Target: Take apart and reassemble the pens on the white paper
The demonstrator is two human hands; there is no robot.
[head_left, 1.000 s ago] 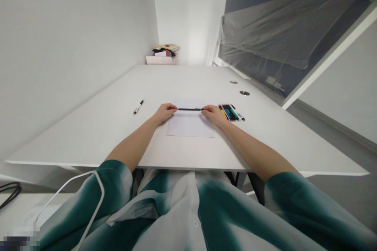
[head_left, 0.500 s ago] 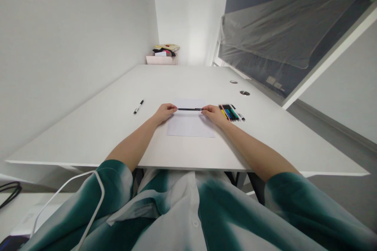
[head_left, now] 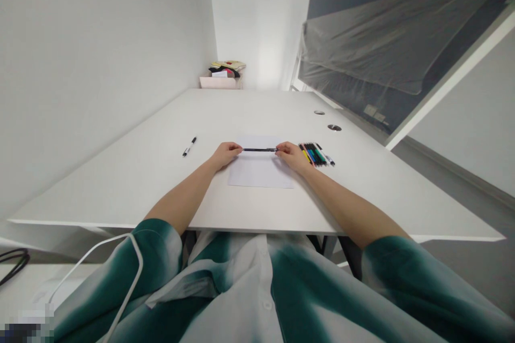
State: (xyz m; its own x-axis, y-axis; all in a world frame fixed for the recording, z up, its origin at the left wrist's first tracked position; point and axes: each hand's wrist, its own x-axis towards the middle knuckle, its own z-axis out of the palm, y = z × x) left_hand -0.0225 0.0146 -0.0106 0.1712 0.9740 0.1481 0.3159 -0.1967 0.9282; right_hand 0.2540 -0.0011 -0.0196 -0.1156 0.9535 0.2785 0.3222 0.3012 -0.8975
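A dark pen [head_left: 259, 150] lies crosswise between my two hands, over the upper half of a white sheet of paper [head_left: 260, 174]. My left hand [head_left: 226, 154] pinches its left end, and my right hand [head_left: 290, 155] pinches the end with the clip. Whether the pen touches the paper I cannot tell. Just right of my right hand lies a row of several coloured pens [head_left: 316, 154]. A single white pen with a black cap [head_left: 189, 147] rests on the table to the left of my left hand.
The white table [head_left: 153, 171] runs away from me to a pale box [head_left: 219, 82] with cloth-like items at its far end. Two round metal discs [head_left: 334, 128] are at the right. A dark panel [head_left: 370, 37] under clear plastic leans there. A white cable [head_left: 137, 257] loops near my left sleeve.
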